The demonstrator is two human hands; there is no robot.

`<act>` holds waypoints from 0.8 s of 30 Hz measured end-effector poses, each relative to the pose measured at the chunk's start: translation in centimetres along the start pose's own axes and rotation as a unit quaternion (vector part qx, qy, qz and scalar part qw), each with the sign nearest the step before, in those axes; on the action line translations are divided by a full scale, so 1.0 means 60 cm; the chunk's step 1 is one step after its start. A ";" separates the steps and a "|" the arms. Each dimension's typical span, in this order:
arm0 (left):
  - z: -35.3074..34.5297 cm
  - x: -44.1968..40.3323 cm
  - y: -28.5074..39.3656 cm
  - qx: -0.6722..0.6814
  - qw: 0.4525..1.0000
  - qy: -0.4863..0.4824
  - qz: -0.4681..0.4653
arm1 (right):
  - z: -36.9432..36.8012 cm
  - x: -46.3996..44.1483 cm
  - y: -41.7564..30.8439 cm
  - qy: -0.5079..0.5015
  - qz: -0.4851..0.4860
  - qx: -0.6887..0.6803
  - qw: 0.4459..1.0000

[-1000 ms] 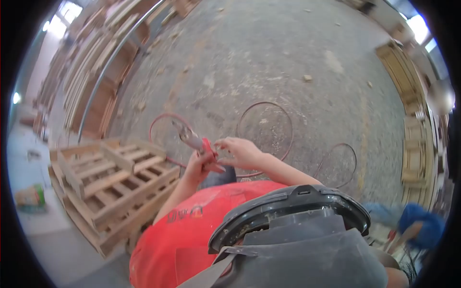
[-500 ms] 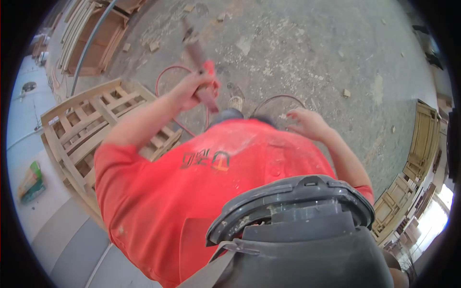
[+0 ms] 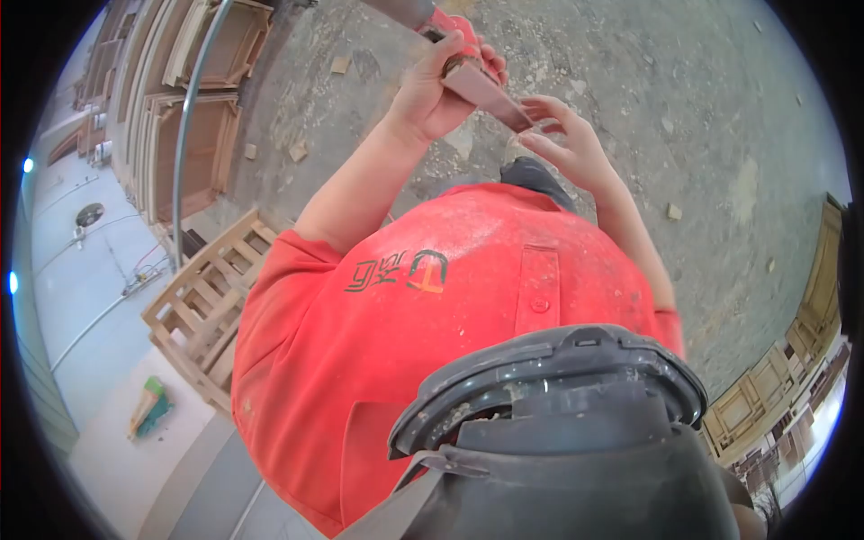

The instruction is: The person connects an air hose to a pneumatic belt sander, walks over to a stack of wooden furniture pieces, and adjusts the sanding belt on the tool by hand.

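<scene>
My left hand (image 3: 436, 94) is closed around a long, narrow sander with a red body and a flat brown plate (image 3: 490, 97). The other end of its plate runs out of view at the top, greyish there. At the near end of the plate is my right hand (image 3: 571, 148), fingers apart and curved, thumb and forefinger on either side of the tip. Whether they touch it I cannot tell. Dark trousers and part of a shoe show just below.
A slatted wooden pallet (image 3: 202, 306) stands at left, with stacked wooden panels (image 3: 193, 153) and a grey-blue pipe (image 3: 186, 126) beyond it. Wooden door panels (image 3: 765, 387) line the right. Small wood offcuts (image 3: 298, 150) lie on the concrete floor. A green bag (image 3: 148, 407) lies at lower left.
The left hand has carried the sander forward and to the right, turning it to slant. The right hand has risen to its near end. The view has shifted; the red hose no longer shows clearly.
</scene>
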State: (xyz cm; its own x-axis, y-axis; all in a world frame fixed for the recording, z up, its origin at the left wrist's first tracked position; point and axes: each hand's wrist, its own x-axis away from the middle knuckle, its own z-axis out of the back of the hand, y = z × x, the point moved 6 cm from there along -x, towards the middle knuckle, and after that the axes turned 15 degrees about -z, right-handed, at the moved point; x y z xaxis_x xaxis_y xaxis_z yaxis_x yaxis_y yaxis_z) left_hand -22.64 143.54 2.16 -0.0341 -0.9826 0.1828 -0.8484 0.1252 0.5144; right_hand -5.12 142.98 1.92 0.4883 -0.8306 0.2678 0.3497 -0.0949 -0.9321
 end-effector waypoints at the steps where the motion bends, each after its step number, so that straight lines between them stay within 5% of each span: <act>1: -0.016 -0.053 0.004 0.018 1.000 0.006 -0.003 | 0.019 -0.049 -0.011 -0.004 -0.003 -0.008 1.000; 3: -0.041 -0.144 0.024 0.043 0.999 0.016 -0.015 | 0.042 -0.149 -0.025 -0.102 -0.112 -0.034 0.988; 7: -0.037 -0.332 0.073 -0.006 0.998 0.055 -0.032 | 0.114 -0.352 -0.055 -0.172 -0.130 -0.074 0.974; 15: -0.065 -0.829 0.095 -0.074 0.994 0.073 0.016 | 0.362 -0.761 -0.045 -0.066 -0.265 -0.106 0.956; 21: -0.150 -1.205 0.097 -0.065 0.994 0.029 0.077 | 0.602 -1.011 -0.065 -0.040 -0.261 -0.111 0.958; 24: -0.129 -1.401 0.092 -0.155 0.982 0.089 0.059 | 0.744 -1.130 0.015 0.044 -0.223 -0.044 0.973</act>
State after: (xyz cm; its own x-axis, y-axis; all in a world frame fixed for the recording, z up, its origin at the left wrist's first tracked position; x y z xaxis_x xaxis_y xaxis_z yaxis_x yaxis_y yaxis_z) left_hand -20.35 227.86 -3.89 -0.0072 -0.9226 0.3856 -0.6408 0.3003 0.7065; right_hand -2.23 223.68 -6.17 0.2323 -0.7397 0.6316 0.4384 -0.5000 -0.7469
